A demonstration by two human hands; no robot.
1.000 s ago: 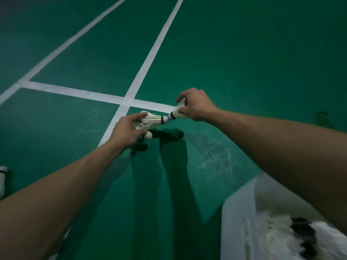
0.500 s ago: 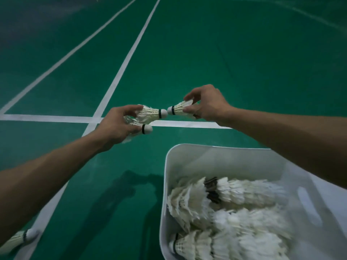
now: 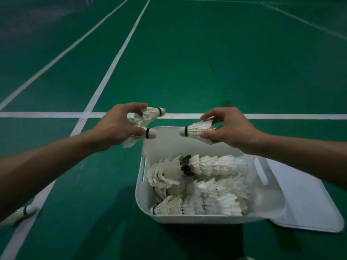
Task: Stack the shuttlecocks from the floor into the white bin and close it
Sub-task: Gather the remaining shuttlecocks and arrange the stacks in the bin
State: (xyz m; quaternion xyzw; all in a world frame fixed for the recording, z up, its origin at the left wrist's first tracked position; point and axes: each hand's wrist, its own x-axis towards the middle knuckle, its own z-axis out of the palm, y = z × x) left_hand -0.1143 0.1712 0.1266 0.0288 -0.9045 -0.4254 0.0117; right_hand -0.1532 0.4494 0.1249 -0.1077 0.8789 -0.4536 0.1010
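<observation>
Floor (image 3: 187,62): hard enough to bounce a dropped cork away from the bin; smooth green court surface, white painted lines, faint scuffs

White bin (image 3: 139,184): stands open on the floor just this side of the cross line; light, so could slide or tip under a careless knock; glossy moulded plastic, rounded corners, slot handles in the side walls

Lid (image 3: 304,203): lies flat on the floor against the bin's right side, not yet on; risk of seating askew over feathers poking above the rim; thin white slab, rounded corners

Stacks (image 3: 216,166): lie on their sides in the bin, nested cone in cone, covering most of the bottom; could be crushed or knocked apart by a drop from above; brittle white feather skirts, dark bands

Left hand (image 3: 116,126): hovers by the bin's far left corner, fingers curled round an upper shuttlecock (image 3: 150,114) and a lower shuttlecock (image 3: 150,133), corks pointing right; crowded hold, risk of losing the lower one outside the wall

Right hand (image 3: 234,128): hovers over the bin's far edge, pinching a single shuttlecock (image 3: 197,130) by its skirt, cork pointing left; hard squeeze could bend the feathers

Stray shuttlecock (image 3: 20,214): lies on the floor by a white line, well left of the bin; easy to overlook; rounded pale cork, black band
</observation>
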